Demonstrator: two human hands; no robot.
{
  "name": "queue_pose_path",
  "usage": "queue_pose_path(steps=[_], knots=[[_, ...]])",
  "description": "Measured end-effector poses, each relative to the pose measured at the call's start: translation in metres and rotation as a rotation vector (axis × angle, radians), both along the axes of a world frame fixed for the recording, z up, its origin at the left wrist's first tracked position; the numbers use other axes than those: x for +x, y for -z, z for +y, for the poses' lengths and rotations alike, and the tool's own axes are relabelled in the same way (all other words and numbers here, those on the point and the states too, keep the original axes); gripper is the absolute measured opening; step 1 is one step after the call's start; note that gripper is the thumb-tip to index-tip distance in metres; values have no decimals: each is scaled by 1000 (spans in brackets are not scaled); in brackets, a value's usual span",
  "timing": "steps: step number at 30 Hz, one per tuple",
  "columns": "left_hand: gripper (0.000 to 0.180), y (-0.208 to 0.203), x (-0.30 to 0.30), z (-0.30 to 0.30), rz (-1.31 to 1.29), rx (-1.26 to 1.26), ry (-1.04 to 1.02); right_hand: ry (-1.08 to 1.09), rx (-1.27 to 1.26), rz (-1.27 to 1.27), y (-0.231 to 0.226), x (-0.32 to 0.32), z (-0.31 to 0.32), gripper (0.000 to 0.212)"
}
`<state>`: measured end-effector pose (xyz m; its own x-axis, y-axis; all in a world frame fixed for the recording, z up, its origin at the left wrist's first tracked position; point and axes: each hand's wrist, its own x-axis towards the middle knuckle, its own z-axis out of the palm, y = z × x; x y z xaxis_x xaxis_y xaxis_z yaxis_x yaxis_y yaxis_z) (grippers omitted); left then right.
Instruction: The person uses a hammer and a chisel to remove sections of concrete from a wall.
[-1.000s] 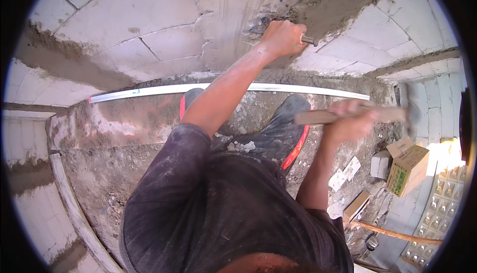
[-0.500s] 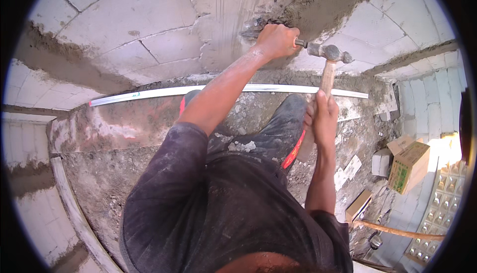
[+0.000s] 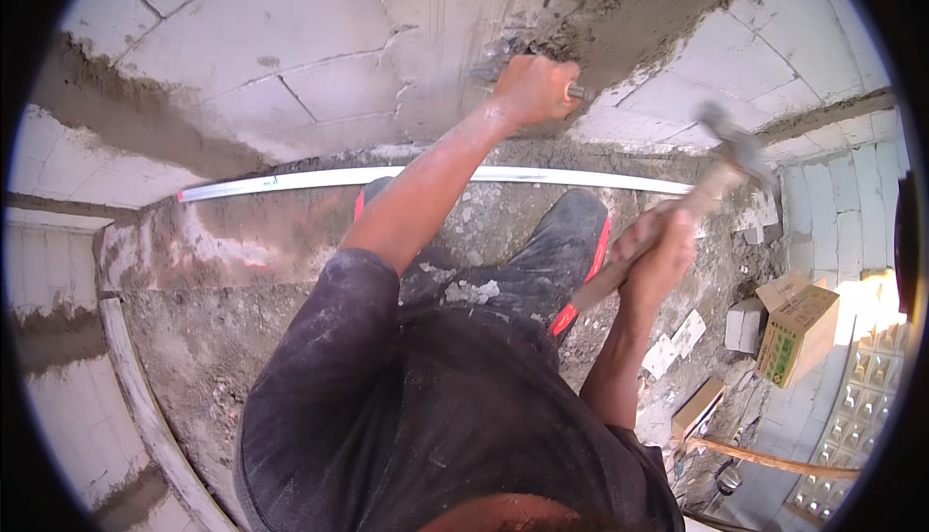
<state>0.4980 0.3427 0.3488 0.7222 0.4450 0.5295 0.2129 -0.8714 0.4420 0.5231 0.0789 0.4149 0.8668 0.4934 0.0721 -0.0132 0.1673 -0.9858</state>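
My left hand (image 3: 534,89) is closed round a chisel (image 3: 577,92), whose butt end sticks out to the right of the fist. The rest of the chisel runs toward a broken patch (image 3: 503,51) in the wall, mostly hidden by the hand. In my right hand (image 3: 662,253) is a hammer (image 3: 718,187) with a wooden handle, the fingers wrapped about its middle. Its metal head, smeared by motion, is apart from the chisel, up and to the right of it.
A long white straightedge bar (image 3: 329,178) lies along the wall's foot. Pale blocks and grey mortar make up the wall (image 3: 261,29). To the right are a cardboard box (image 3: 801,331), broken tile pieces (image 3: 688,333) and glass blocks (image 3: 861,392). Rubble covers the ground (image 3: 194,358).
The hammer head has swung away from the chisel's end, to the right. My right hand moved right with it and tilted the handle. The left hand stays nearly in place.
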Motion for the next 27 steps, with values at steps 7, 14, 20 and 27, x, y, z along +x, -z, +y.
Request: queue_pose_path(steps=[7,14,20,27], knots=[[22,15,-6,4,-47,-6,-41,-131,-244,-223,61,-1,9,30],[19,31,-12,-31,-110,8,165,-5,-123,92,17,-6,-23,30],[16,-2,23,-17,-282,60,184,22,-98,97,0,6,-29,28],[14,2,28,-13,-305,71,171,73,2,-66,-12,12,-38,29]])
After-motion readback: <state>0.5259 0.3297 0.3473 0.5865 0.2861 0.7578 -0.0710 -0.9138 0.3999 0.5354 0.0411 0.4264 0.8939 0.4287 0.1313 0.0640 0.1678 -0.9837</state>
